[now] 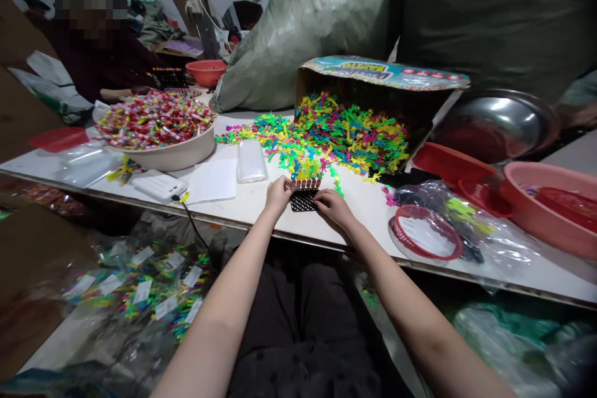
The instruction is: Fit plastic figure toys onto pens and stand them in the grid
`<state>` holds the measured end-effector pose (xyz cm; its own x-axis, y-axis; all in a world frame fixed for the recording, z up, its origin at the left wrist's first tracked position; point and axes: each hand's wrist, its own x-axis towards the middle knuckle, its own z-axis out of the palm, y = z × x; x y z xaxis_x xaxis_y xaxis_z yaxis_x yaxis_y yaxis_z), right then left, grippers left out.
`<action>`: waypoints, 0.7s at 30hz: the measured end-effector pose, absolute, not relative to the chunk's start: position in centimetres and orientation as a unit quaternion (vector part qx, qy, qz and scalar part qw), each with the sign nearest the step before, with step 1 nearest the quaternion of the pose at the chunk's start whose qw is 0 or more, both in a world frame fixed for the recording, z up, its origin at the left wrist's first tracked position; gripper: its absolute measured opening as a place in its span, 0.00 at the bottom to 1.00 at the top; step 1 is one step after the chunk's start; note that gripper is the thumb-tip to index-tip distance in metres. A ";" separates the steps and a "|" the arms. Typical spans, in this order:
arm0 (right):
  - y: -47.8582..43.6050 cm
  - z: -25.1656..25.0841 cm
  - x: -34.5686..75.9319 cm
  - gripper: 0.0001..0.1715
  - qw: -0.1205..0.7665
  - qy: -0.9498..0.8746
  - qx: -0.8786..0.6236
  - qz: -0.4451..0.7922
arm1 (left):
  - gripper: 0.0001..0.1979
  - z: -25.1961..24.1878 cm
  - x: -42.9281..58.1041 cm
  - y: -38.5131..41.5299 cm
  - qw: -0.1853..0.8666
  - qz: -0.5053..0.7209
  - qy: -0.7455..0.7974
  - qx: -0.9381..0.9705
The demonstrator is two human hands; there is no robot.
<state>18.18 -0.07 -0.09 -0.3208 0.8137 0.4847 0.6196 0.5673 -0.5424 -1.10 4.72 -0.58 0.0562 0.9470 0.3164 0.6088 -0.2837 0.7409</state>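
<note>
A small black perforated rack (pixel 304 202) rests on the table near its front edge. Along its far side stands a row of small plastic figures (pixel 305 169), mostly yellow and green, above short red-and-white pieces. My left hand (pixel 278 194) is closed on the rack's left side, with its fingertips close to the row. At the opposite side, my right hand (pixel 334 205) has its fingers bent and pressed together on the rack's right edge. Just beyond the rack, loose colourful plastic figures (pixel 359 130) spill from a cardboard box (pixel 387 73) lying on its side.
A cream basin (pixel 180 152) full of small wrapped pieces stands left, near a white power bank (pixel 159 186) with a cable. To the right are a red basket (pixel 428 233) and a pink basin (pixel 550 211). Another person (pixel 93 43) sits at the far left.
</note>
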 end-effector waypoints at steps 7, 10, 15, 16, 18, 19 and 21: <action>-1.0 0.3 19.5 0.06 0.377 -0.792 -0.453 0.158 | 0.09 1.1 -0.6 3.1 0.133 0.316 0.580 0.739; -1.1 0.4 20.8 0.07 0.374 -0.791 -0.448 0.185 | 0.13 1.3 -0.3 2.8 0.146 0.289 0.546 0.773; -1.2 0.4 21.7 0.08 0.380 -0.796 -0.426 0.202 | 0.15 1.0 0.3 2.8 0.130 0.275 0.511 0.804; -1.2 0.4 21.7 0.08 0.382 -0.796 -0.424 0.201 | 0.15 0.9 0.4 2.8 0.126 0.272 0.510 0.806; -1.2 0.3 21.6 0.09 0.384 -0.796 -0.424 0.198 | 0.14 0.8 0.6 2.9 0.126 0.265 0.510 0.809; -1.2 0.3 21.5 0.09 0.384 -0.796 -0.424 0.197 | 0.13 0.7 0.8 2.9 0.127 0.264 0.509 0.810; -1.2 0.2 21.5 0.10 0.381 -0.797 -0.426 0.195 | 0.10 0.7 0.9 2.9 0.123 0.267 0.507 0.810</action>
<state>21.53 -1.20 0.19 -0.3455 0.8284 0.4409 0.5302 0.5600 -0.6367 0.94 2.86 0.65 0.3433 0.8873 0.3079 0.7557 -0.4557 0.4703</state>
